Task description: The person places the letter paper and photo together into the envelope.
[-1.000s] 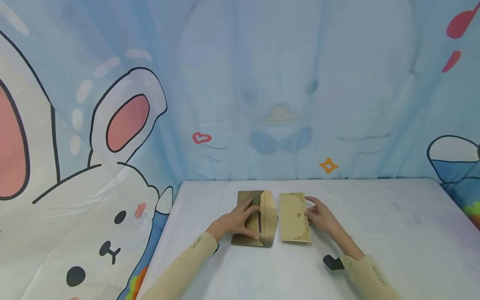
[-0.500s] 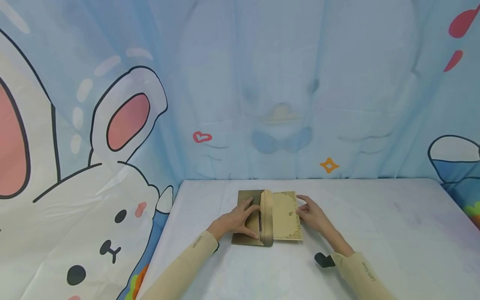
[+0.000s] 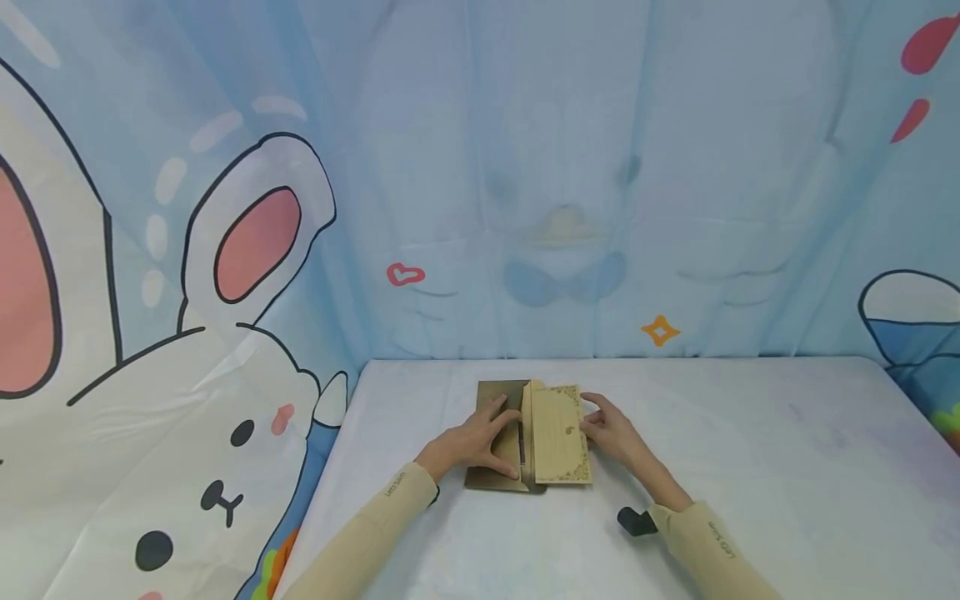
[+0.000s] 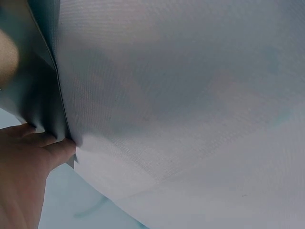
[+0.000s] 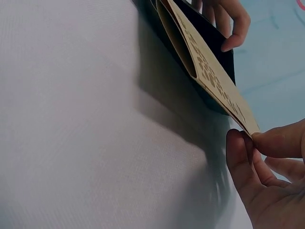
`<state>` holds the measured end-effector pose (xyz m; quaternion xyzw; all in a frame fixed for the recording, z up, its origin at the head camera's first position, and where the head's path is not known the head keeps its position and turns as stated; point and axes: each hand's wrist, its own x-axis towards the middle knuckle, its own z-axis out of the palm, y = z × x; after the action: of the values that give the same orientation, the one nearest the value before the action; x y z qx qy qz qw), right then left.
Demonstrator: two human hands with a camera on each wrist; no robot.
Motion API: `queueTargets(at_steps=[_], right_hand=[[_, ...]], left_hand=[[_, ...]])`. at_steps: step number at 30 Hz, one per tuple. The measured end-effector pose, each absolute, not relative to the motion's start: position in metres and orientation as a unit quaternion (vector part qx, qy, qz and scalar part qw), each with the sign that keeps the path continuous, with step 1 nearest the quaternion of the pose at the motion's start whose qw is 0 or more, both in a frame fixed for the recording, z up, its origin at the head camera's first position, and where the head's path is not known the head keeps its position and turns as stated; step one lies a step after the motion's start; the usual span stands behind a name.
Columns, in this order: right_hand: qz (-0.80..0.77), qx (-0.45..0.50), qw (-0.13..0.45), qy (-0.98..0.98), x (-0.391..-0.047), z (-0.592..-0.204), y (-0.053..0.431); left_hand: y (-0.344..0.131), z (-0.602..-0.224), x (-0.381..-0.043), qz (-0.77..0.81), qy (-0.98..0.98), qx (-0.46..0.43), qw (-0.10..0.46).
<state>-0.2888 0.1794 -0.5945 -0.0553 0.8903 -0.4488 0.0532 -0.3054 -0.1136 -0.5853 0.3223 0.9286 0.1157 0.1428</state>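
Note:
A gold-brown envelope (image 3: pixel 510 442) lies on the white-covered table, its flap toward the right. My left hand (image 3: pixel 468 443) rests on the envelope with thumb and fingers spread; the left wrist view shows its fingertips (image 4: pixel 64 147) along the envelope's edge. Between thumb and fingers my right hand (image 3: pixel 617 435) pinches the right edge of a cream card (image 3: pixel 561 433) with an ornate printed border. In the right wrist view the card (image 5: pixel 217 76) is tilted, folded double, and raised off the table at the pinched edge. Its left edge overlaps the envelope's flap.
A white cloth (image 3: pixel 750 450) covers the table. Behind it hangs a blue printed curtain (image 3: pixel 570 167), with a large cartoon rabbit (image 3: pixel 247 400) on the left. A black wrist mount (image 3: pixel 636 522) shows at the right sleeve.
My right hand has moved left with the card, from beside the envelope to over its flap. The flap stood wide at first and now lies mostly behind the card. My left hand stayed put.

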Motion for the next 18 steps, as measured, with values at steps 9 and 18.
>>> queueTargets(at_steps=[9, 18], right_hand=[[-0.447, -0.05, 0.064, 0.891, -0.293, -0.596, 0.171], [-0.447, -0.047, 0.077, 0.89, -0.295, -0.595, 0.164]], left_hand=[[-0.115, -0.583, -0.304, 0.122, 0.926, 0.331, 0.135], [-0.115, -0.583, -0.305, 0.127, 0.925, 0.33, 0.14]])
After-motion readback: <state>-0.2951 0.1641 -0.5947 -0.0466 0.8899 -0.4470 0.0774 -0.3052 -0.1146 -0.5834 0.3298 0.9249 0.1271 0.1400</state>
